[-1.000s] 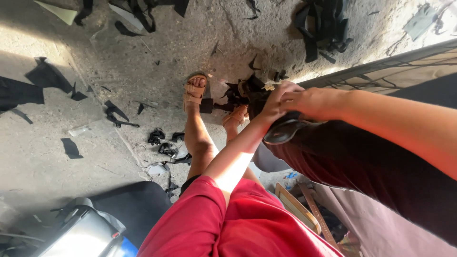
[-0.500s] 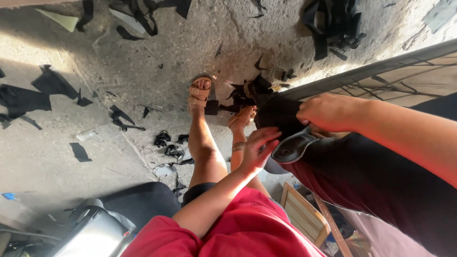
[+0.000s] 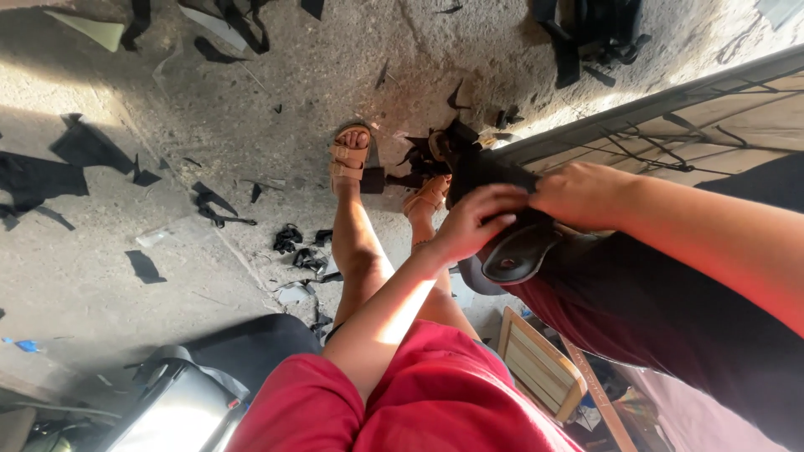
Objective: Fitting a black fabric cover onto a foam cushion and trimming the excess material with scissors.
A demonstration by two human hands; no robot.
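My left hand [image 3: 476, 223] and my right hand [image 3: 584, 195] meet on a black fabric piece [image 3: 486, 172] held above my knees. Left fingers curl over its top edge. The right hand grips it from the right side. Under the hands hangs a dark oval moulded part [image 3: 517, 254] attached to the same piece. Black scraps stick out at its far end, near my sandalled feet [image 3: 350, 157]. My red shorts [image 3: 435, 393] fill the bottom of the view.
Black fabric scraps [image 3: 209, 201] litter the concrete floor. A heap of black straps [image 3: 590, 33] lies at the top right. A metal bar with a wire grid [image 3: 670, 125] runs along the right. A wooden stool [image 3: 540, 368] stands under my right arm, and a black case [image 3: 193, 393] sits lower left.
Half a second ago my left hand was off the piece, lower and open; it has come back up and closed on the top edge. The right hand kept its hold.
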